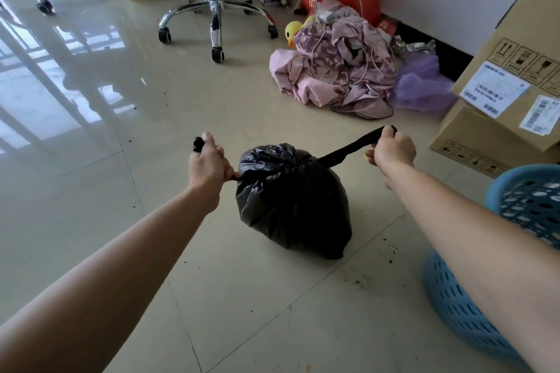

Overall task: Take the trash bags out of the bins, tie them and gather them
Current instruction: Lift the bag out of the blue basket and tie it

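Both hands are occupied: the left hand [209, 162] is closed tight round one twisted end [198, 144] of a black trash bag [291, 209], and the right hand [394, 150] is clenched round the other twisted end [348, 150], which is drawn out longer and slants up and away to the right. The bag is set on the tiled floor [136, 206], towards its near right part, beside a blue perforated bin [530, 200] but apart from it, with cardboard boxes [500, 76] beyond. Its body is stood upright, gathered neck uppermost, while the line of the two pulled ends is laid across the view from left to right. The tying step is judged to be in hand: the bag is out of a bin and its mouth is cinched. A firm outward pull is called for next to seat the knot; whether a second crossing is needed cannot be told.
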Demonstrator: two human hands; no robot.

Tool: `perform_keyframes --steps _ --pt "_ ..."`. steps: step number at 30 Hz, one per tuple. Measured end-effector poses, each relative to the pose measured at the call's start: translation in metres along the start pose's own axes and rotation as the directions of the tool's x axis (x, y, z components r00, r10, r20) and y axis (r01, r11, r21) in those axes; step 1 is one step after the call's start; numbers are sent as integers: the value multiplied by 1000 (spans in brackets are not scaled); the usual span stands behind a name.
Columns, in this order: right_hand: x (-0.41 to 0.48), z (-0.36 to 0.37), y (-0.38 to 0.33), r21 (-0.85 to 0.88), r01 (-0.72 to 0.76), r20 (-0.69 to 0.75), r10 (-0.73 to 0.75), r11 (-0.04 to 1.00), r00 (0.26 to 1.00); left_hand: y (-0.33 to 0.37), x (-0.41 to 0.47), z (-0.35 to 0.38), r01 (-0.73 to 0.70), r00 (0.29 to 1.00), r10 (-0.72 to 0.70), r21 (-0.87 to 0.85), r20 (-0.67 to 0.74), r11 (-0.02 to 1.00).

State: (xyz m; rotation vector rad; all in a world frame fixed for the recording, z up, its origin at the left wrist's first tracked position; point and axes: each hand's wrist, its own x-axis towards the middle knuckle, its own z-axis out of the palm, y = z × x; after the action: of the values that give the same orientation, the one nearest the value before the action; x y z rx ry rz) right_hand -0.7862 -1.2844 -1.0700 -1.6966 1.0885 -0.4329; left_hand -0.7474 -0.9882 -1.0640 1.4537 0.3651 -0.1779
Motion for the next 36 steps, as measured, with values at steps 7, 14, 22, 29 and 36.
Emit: perform_keyframes --steps 7,14,22,29,36 --pt "-33 6 19 -84 -11 544 55 996 837 -8 7 4 205 974 -226 457 -8 865" --pt "-48 34 48 -226 63 504 62 972 862 -29 -8 7 98 949 -146 179 281 979" --pt "-64 49 51 -148 113 361 -53 983 931 -41 -20 24 -213 969 159 314 189 925" --pt "-77 62 56 -221 232 231 -180 947 956 -84 -17 14 -554 830 412 640 376 533" --pt "-99 60 27 66 394 47 -397 917 917 -35 -41 44 -695 695 696 414 181 587"
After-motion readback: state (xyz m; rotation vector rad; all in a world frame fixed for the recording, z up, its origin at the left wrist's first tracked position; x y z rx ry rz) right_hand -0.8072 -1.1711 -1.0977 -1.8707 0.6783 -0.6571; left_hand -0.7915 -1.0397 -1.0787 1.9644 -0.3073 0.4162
